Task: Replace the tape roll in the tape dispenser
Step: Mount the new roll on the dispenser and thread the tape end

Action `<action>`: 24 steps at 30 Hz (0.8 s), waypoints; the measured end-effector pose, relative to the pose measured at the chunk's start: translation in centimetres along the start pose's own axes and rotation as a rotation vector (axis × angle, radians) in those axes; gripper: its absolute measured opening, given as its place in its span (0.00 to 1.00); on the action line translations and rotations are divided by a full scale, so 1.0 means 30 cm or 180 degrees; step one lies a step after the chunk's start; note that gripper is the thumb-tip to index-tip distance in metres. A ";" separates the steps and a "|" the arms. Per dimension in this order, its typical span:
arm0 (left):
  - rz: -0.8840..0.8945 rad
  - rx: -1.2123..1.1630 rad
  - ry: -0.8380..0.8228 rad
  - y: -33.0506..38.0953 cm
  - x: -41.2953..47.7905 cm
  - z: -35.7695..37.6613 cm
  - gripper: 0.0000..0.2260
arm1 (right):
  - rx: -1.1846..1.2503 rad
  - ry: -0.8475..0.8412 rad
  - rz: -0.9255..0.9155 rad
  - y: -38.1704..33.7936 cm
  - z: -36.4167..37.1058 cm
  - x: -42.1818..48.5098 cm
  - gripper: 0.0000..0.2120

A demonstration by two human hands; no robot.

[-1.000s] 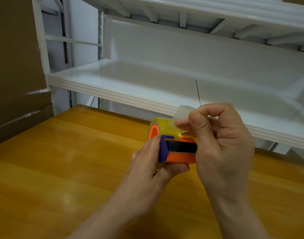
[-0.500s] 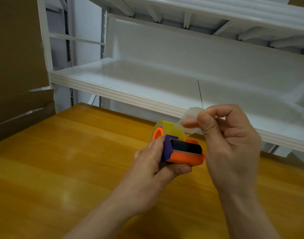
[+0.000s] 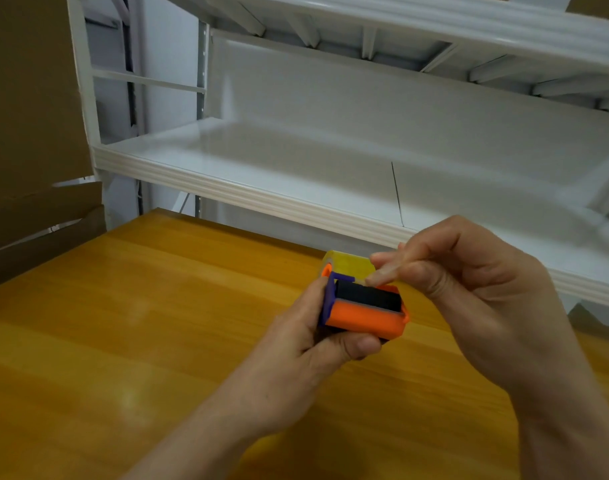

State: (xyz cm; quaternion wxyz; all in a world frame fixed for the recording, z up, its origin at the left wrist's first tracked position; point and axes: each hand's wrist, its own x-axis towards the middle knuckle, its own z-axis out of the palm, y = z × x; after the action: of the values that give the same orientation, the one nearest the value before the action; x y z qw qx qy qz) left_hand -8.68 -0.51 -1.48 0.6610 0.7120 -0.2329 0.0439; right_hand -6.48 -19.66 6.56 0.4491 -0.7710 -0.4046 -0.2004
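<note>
My left hand grips an orange and purple tape dispenser above the wooden table, thumb underneath. A yellowish clear tape roll sits in the dispenser's far end on an orange hub. A black roller lies across the dispenser's top. My right hand is just to the right, its thumb and forefinger pinched together over the dispenser's top at the roller's edge. The tape's loose end is too clear to make out between those fingertips.
The orange-brown wooden table stretches under both hands. A white metal shelf runs across behind it at hand height, another one above. Brown cardboard stands at the left edge.
My right hand has come down from above the roll, bringing the pinched tape end to the dispenser's top. The left hand tilted the dispenser so its orange front faces me more.
</note>
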 end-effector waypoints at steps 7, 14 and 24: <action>0.0000 -0.0107 -0.0147 0.010 -0.003 0.006 0.24 | -0.0113 -0.0023 -0.0080 -0.015 -0.030 -0.004 0.04; 0.0023 -0.0098 -0.0162 0.008 -0.003 0.009 0.20 | -0.0331 -0.0182 -0.0034 -0.023 -0.030 -0.005 0.02; -0.0020 0.0084 -0.0168 0.016 -0.003 0.012 0.21 | -0.0326 -0.0240 -0.0029 -0.041 -0.022 -0.002 0.02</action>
State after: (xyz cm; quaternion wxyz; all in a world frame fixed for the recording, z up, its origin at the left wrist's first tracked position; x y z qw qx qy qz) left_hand -9.04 -0.84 -1.13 0.6453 0.7223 -0.2475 0.0261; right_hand -7.47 -19.94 7.51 0.3926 -0.7981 -0.4140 -0.1937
